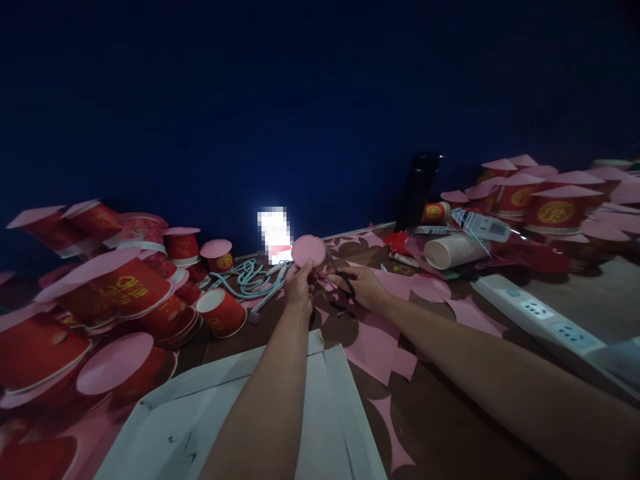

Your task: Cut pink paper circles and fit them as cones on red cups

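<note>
Between the thumb and fingers of my left hand (299, 287) is a round pink paper disc (309, 251), held up near the middle of the view. My right hand (364, 288) grips a pair of dark-handled scissors (345, 275), whose blades point up and left beside the disc's right edge. Whether the blades touch the paper is hard to tell. Below and right of both hands lie pink paper offcuts (373, 343) with curved cut edges. Left of my left hand stands a tilted red paper cup (221, 312).
Red paper cups topped with pink discs (135, 287) crowd the left; more cups (557, 207) stand far right. A glowing phone (275, 233), a coiled pale cable (247, 279), a black flask (417, 190), stacked cups (456, 251), a power strip (535, 313) and a white box (210, 407) surround my arms.
</note>
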Demonstrator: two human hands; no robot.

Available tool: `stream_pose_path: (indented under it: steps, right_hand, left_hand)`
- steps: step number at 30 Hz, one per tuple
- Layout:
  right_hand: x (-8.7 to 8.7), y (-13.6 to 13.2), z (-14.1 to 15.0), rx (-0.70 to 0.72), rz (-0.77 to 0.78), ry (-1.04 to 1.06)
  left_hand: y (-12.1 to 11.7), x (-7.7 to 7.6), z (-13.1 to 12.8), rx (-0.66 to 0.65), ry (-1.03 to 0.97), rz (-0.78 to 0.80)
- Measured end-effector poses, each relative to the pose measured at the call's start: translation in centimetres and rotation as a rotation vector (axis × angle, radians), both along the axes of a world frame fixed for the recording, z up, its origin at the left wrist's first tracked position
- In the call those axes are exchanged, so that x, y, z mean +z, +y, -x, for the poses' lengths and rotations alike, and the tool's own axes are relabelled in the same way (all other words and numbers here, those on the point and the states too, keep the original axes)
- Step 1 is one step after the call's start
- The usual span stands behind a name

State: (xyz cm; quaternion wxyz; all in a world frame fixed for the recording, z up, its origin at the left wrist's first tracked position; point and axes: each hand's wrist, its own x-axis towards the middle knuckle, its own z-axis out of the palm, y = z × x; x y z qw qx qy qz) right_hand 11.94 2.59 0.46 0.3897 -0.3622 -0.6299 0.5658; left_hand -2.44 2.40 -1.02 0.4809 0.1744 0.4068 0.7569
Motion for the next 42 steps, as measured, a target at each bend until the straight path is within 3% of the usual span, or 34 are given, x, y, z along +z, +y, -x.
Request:
stream_pose_path:
  steps: [20,30,42]
  right_hand:
    - [-0.7,0.0,0.3,0.032,0.023,0.015]
    - [-1.0,0.2,0.2,0.041,0.008,0.029]
    - [-0.8,0.5,-0.1,0.020,-0.126,-0.036]
  left_hand:
    - [0.3,-0.2,-0.1,0.070,-0.078,-0.016]
    - [0.2,-0.3,0.1,0.106,0.124,0.032]
    - [0.1,-0.3,-0.1,0.063,0.187,0.049]
